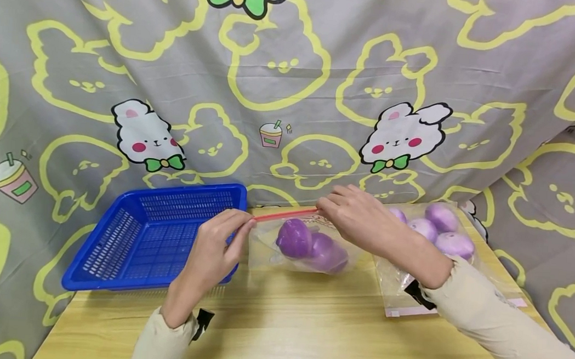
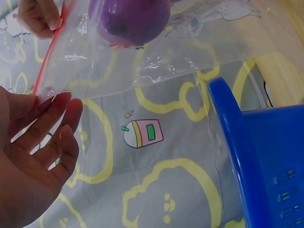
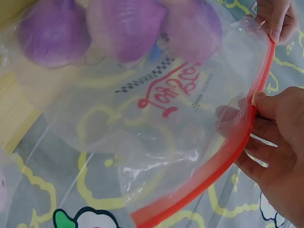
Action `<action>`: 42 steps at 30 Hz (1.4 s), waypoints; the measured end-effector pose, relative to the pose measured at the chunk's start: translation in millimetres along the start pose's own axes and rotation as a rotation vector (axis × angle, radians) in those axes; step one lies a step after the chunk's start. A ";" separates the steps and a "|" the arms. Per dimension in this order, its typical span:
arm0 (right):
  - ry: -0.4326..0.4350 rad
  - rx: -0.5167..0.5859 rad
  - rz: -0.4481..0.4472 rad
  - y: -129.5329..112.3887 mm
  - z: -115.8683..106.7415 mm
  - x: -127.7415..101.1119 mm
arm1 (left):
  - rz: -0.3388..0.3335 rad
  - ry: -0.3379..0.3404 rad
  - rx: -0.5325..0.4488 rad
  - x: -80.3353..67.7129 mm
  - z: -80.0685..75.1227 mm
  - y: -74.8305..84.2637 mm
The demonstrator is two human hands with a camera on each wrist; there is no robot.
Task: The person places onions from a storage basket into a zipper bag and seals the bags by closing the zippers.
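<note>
Our left hand (image 1: 216, 246) and right hand (image 1: 359, 217) each pinched the red zip strip (image 1: 285, 214) of the clear bag (image 1: 303, 246). We judged the film limp and slippery, sagging under the purple balls (image 1: 310, 244), so the stiffer strip was the best hold

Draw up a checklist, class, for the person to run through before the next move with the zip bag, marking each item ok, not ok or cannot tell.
1. Left hand pinches the bag's red strip: ok.
2. Right hand pinches the strip's other end: ok.
3. Purple balls sit inside the zip bag: ok.
4. Strip pressed shut along its length: cannot tell.
5. Blue basket stands beside the bag: ok.
6. Second bag of balls lies on the table: ok.
</note>
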State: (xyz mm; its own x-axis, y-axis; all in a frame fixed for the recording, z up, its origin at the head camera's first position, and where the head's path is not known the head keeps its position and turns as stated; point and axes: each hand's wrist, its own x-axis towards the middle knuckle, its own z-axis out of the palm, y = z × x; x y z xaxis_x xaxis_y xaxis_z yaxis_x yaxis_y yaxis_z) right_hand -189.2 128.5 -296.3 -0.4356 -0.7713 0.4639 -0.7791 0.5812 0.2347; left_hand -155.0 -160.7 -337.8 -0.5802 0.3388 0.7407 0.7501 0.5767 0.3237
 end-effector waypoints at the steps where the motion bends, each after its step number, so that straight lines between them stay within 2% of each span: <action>1: -0.006 0.003 0.008 1.0 -0.2 -1.4 | 0.001 0.000 0.003 0.2 -0.2 0.0; 5: -0.013 0.011 0.019 4.4 -0.7 -6.4 | -0.008 -0.003 0.007 0.5 -0.7 -0.1; 15: 0.049 0.013 0.021 15.3 1.2 -17.7 | 0.002 0.011 0.028 0.3 -3.6 -2.4; 23: 0.033 0.029 0.069 21.9 1.8 -25.2 | -0.009 0.011 0.032 -1.6 -7.6 -5.3; 31: 0.065 0.012 0.069 32.2 5.9 -31.8 | -0.007 0.008 0.059 -3.8 -11.0 -12.7; 37: 0.056 0.030 0.105 39.2 6.2 -37.8 | -0.015 0.005 0.070 -4.3 -14.2 -20.1; 42: 0.109 0.034 0.131 48.2 6.9 -49.9 | -0.042 0.008 0.072 -6.3 -18.4 -29.5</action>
State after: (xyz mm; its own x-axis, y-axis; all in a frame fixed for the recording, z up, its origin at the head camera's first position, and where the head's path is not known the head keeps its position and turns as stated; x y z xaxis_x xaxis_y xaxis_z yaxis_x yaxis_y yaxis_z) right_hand -208.1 193.2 -314.1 -0.4842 -0.6560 0.5790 -0.7348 0.6641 0.1379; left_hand -167.7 -193.5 -341.2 -0.6082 0.3074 0.7319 0.7001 0.6422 0.3121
